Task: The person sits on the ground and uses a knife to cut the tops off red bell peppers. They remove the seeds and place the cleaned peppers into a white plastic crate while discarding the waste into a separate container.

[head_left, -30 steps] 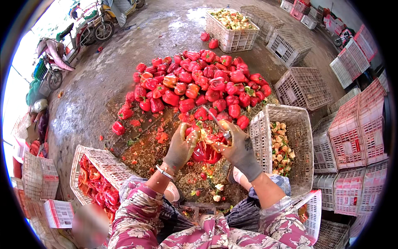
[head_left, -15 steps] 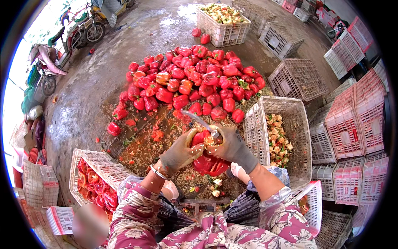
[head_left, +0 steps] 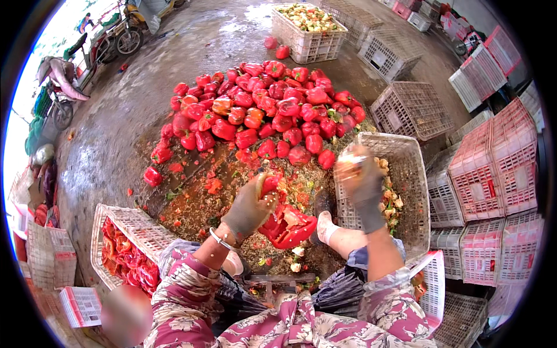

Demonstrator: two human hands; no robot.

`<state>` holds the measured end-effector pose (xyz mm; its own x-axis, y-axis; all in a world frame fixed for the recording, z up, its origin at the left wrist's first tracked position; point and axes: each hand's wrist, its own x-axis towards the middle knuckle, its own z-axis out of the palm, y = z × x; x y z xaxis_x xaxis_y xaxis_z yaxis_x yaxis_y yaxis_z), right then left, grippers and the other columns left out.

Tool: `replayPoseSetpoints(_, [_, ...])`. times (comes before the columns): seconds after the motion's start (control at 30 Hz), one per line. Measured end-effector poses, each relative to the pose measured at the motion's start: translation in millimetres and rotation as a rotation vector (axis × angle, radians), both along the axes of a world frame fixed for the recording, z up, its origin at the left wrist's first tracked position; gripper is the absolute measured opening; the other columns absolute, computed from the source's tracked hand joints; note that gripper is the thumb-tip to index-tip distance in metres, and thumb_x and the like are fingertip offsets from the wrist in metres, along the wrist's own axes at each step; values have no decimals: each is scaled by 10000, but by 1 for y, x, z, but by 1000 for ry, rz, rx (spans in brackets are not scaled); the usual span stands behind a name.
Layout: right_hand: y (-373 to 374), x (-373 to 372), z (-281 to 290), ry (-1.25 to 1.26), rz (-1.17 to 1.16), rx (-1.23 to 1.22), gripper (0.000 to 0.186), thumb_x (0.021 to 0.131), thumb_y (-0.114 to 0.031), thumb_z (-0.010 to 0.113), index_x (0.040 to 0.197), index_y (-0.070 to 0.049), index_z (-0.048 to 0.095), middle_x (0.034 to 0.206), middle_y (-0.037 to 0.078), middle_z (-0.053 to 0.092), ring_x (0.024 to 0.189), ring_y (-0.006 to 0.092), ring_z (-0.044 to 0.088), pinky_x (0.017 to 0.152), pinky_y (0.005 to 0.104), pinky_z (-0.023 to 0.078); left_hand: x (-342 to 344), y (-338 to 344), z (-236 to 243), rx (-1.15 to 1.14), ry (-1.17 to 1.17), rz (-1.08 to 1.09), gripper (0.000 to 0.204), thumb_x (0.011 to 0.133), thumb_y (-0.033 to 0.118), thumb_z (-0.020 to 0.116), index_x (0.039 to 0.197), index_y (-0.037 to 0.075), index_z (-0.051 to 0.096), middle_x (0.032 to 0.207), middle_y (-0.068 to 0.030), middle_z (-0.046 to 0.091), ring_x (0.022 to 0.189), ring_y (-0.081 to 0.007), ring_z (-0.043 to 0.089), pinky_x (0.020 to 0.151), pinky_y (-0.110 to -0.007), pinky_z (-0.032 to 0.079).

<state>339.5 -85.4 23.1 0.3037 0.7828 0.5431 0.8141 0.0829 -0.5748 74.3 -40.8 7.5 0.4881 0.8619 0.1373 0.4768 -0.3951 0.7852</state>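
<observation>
My left hand (head_left: pixel 248 210), in a grey glove, is closed on a red bell pepper (head_left: pixel 290 227) that is cut open and hangs below the fingers. To its right, my gloved right hand (head_left: pixel 365 191) is over the near-left edge of a white crate (head_left: pixel 415 191) and smeared by motion. At its fingers shows a blurred pale and orange-brown shape (head_left: pixel 350 165); I cannot make out what it is. Inside that crate lie several pale pepper cores (head_left: pixel 392 203). A large heap of whole red peppers (head_left: pixel 261 104) lies on the floor ahead.
At the left, a tilted white crate (head_left: pixel 148 232) holds cut red peppers (head_left: pixel 125 255). Another crate (head_left: pixel 307 43) full of pale cores stands behind the heap. Stacked crates (head_left: pixel 481 180) line the right side. Seeds and scraps (head_left: pixel 203 191) cover the floor near my feet. Motorbikes (head_left: pixel 110 43) stand far left.
My right hand has moved right, away from the pepper to over the crate of cores. The curved metal tool seen beside it earlier no longer shows clearly. My left hand keeps the pepper.
</observation>
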Motion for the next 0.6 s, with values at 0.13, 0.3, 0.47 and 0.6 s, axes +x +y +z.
replayPoseSetpoints(0.13, [-29, 54, 35, -34, -318, -30, 353, 837, -102, 709, 1161, -34, 586, 912, 125, 694, 777, 217, 694, 668, 333, 571, -9, 12, 0, 78, -96, 19, 426, 881, 136, 687, 1233, -36, 520, 948, -189, 630, 817, -310, 636, 750, -368, 519])
replayPoseSetpoints(0.3, [-23, -33, 25, 872, 272, -469, 331, 924, -145, 646, 1224, -15, 595, 898, 81, 693, 551, 81, 574, 405, 240, 452, -4, 20, 8, 4, -216, 66, 263, 884, 91, 668, 1102, -18, 568, 930, -148, 641, 816, -274, 645, 756, -347, 510])
replayPoseSetpoints(0.47, [-11, -77, 24, 454, 279, -572, 448, 783, -230, 825, 1111, 15, 643, 830, 59, 658, 671, 101, 583, 587, 254, 492, -5, 19, 18, -61, -234, 95, 254, 867, 56, 655, 1098, -1, 567, 886, -147, 648, 803, -272, 640, 751, -338, 501])
replayPoseSetpoints(0.6, [-1, -81, 35, 318, 374, -363, 351, 793, -234, 804, 1024, -7, 670, 771, 60, 627, 642, 113, 558, 592, 286, 493, -1, 10, 24, -54, -115, 30, 318, 847, 56, 674, 1138, 6, 557, 935, -177, 659, 853, -308, 654, 776, -377, 506])
